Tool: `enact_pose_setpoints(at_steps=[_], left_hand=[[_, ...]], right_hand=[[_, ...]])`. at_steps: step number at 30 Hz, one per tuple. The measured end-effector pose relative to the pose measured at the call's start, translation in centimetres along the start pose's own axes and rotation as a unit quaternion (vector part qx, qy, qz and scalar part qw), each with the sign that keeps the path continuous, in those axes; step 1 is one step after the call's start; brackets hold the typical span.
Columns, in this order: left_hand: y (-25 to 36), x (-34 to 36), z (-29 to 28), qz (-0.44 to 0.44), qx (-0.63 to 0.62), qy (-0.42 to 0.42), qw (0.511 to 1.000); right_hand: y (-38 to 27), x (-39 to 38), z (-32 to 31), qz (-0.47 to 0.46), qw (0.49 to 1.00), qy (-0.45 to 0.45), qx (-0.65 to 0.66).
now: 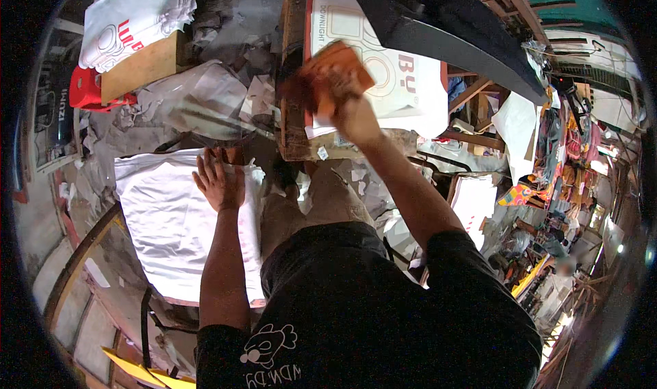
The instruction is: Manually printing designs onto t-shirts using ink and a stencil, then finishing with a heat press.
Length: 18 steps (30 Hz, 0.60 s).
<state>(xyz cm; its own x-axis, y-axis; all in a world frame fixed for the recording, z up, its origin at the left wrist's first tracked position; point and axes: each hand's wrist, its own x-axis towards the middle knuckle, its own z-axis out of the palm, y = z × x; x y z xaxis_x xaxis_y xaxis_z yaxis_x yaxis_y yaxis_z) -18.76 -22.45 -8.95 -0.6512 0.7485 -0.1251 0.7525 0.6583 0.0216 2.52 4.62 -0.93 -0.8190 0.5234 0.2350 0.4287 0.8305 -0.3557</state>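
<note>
My left hand (220, 182) lies flat with fingers spread on a pile of white, wrinkled sheets (178, 228), near its far right corner. It grips nothing. At the wooden table ahead, my right hand (348, 108) is closed on an orange-brown, flat block (340, 66). Motion blurs both the hand and the block, so I cannot tell the block's exact kind. The block is over the left part of a white sheet (428, 91) printed with brown outlines and red letters. I cannot tell whether it touches the sheet.
A black angled panel (452, 36) juts over the table's right side. The table's wooden edge (383, 145) is near my knees. Printed white sheets (140, 19) are stacked at far left, beside a red plastic stool (85, 90). Paper scraps litter the floor. More white sheets (473, 201) stand right.
</note>
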Motion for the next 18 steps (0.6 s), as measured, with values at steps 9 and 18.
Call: enact_pose_setpoints(at_steps=[9, 18], left_hand=[[0.2, -0.3, 0.2, 0.009, -0.005, 0.021, 1.000], [-0.4, -0.5, 0.8, 0.025, -0.008, 0.023, 0.999]], right_hand=[[-0.7, 1.7, -1.6, 0.063, 0.995, 0.003, -0.071], [1.7, 7.3, 0.5, 0.119, 0.990, -0.066, -0.024]])
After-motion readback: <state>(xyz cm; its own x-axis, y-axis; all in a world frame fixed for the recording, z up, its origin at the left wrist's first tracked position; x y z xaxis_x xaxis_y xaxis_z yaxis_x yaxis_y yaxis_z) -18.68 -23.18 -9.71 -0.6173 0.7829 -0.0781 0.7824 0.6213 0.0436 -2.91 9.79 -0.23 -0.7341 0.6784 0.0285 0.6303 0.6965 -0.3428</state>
